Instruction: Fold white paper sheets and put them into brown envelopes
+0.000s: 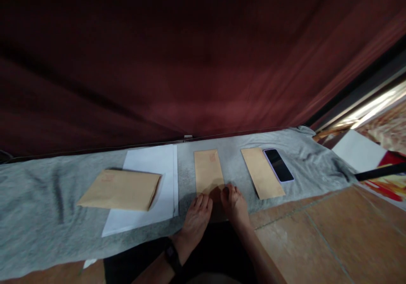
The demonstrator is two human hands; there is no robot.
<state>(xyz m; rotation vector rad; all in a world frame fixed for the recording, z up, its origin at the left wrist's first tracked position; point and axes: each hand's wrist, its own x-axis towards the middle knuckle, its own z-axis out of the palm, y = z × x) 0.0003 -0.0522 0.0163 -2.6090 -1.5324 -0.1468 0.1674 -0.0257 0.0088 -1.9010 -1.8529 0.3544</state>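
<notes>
A brown paper envelope point(207, 170) lies lengthwise in front of me on grey cloth, with a small reddish print near its far right corner. My left hand point(199, 214) is at its near left edge, fingers together and bent over the paper. At the opposite edge, my right hand point(235, 203) is closed with its thumb and curled fingers on the paper. The near end of the envelope between my hands is in shadow. To the right is another brown envelope point(262, 174), beside a phone point(279, 165) with a purple edge.
On the left, a stack of brown envelopes point(119, 189) rests partly on white sheets point(150, 159). Grey cloth point(47, 216) covers the long surface. A dark red curtain point(203, 85) hangs behind it. Tiled floor point(317, 229) and a white box-like thing point(360, 151) are at right.
</notes>
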